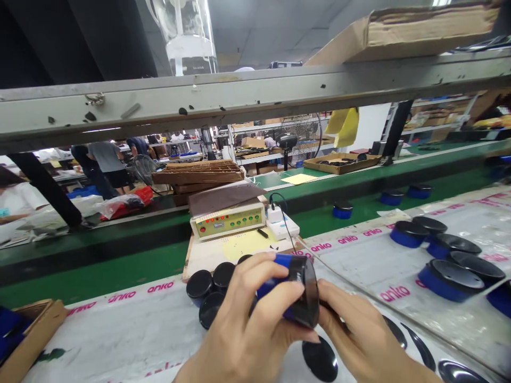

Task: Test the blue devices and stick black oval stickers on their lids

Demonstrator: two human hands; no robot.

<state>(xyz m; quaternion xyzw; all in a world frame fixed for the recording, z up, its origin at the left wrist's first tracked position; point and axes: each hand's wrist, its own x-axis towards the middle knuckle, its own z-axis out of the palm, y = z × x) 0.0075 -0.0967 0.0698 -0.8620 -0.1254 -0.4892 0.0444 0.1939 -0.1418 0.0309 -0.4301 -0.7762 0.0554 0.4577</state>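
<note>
A blue and black round part with a clear dark rim (297, 290) is tilted on its side between my hands, above the plastic-covered table. My left hand (255, 308) wraps its fingers round the part from the left. At the right of the rim, my right hand (355, 330) pinches the part's edge; its fingertips are partly hidden behind it. Below the part lies a shiny black disc (319, 359). Several round black-topped pieces (199, 284) stand close together left of and behind my left hand.
A control box (227, 221) and a white adapter (283, 227) with a cable stand behind my hands. More blue and black round parts (451, 279) are on the right. A cardboard box (38, 335) is at lower left, and a metal beam (239, 90) crosses overhead.
</note>
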